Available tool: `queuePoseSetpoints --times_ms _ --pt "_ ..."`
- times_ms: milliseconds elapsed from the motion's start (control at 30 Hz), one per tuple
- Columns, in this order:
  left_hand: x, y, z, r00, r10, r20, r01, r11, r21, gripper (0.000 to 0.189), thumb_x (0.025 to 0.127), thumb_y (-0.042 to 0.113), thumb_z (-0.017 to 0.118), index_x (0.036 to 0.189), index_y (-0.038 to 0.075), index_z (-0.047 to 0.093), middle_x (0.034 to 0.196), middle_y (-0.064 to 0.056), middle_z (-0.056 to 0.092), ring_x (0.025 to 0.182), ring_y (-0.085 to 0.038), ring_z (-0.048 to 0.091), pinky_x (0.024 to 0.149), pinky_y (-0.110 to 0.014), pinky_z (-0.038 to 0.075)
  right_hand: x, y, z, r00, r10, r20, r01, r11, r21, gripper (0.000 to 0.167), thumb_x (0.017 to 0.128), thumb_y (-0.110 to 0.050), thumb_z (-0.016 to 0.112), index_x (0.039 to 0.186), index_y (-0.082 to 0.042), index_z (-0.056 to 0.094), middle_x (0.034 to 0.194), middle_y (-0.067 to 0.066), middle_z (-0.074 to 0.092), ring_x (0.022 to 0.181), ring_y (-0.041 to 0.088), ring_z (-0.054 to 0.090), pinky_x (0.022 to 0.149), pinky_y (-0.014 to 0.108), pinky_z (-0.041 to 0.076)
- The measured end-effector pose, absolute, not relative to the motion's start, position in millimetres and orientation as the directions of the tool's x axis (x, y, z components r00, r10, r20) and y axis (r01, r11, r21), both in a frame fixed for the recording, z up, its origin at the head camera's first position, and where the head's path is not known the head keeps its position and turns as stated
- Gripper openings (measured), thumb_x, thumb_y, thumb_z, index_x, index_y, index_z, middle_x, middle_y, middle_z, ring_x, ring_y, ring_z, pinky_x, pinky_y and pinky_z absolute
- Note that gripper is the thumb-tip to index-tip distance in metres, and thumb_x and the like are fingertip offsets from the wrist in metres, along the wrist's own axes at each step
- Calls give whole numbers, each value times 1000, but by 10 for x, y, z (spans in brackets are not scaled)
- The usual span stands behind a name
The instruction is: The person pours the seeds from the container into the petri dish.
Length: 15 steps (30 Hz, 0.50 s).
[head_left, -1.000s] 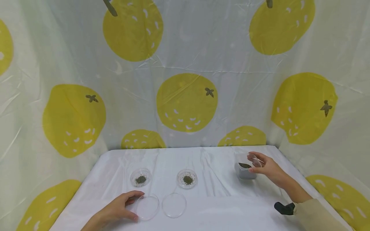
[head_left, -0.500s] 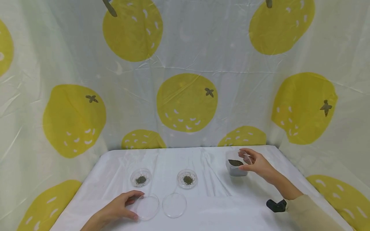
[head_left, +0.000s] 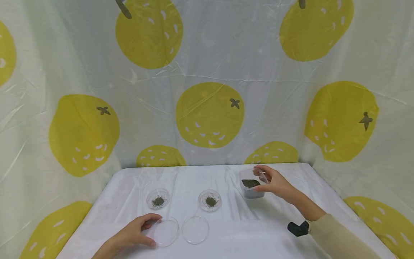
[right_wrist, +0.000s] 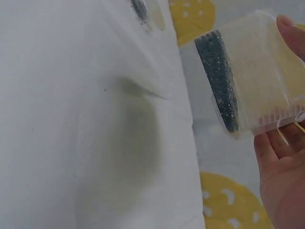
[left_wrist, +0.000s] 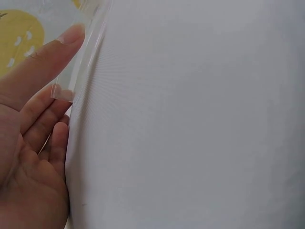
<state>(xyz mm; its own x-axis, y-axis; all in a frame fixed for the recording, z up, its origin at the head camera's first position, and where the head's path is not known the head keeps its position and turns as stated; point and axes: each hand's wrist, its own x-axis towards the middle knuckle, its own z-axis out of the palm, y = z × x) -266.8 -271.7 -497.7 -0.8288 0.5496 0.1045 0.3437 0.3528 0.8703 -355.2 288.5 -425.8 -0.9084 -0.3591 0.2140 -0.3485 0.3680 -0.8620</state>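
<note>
My right hand (head_left: 276, 183) grips a clear plastic tub (head_left: 253, 193) by its rim, above the back right of the table. Dark, fine grains (right_wrist: 218, 78) lie in the bottom of the tub, which looks tilted in the right wrist view. At the front left, the thumb and fingers of my left hand (head_left: 136, 232) hold the left edge of a clear round petri dish lid (head_left: 169, 233). Two petri dishes, the left one (head_left: 149, 201) and the right one (head_left: 202, 205), stand behind, each with a small heap of dark grains.
A second clear lid (head_left: 195, 230) lies just right of the held one. White cloth (head_left: 233, 241) covers the table, with creases near the back. A curtain printed with yellow fruit (head_left: 210, 115) encloses the back and sides. A black device (head_left: 298, 228) sits by the right sleeve.
My right hand has carried the tub of grains leftward, closer to the right petri dish. The left hand and both lids have stayed in place.
</note>
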Motion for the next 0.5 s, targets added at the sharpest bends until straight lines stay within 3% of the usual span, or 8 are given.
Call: queuePoseSetpoints --times_ms 133,500 --pt "-2657 -2705 -4963 -835 540 105 340 358 870 75 74 12 92 138 -5 57 138 -20 58 127 -4 51 104 -17 41 -3577 2795 -4251 -890 -395 228 -370 333 -868 83 84 -15 88 151 2 42 149 24 50 140 42 44 113 48 37" --pt "-2646 -2680 -4950 -853 515 80 316 390 865 77 73 13 93 139 -3 57 138 -16 59 126 -8 53 104 -18 41 -3606 2581 -4268 -888 -395 234 -375 332 -865 85 82 -20 90 151 -1 44 148 19 52 140 40 44 114 58 34"
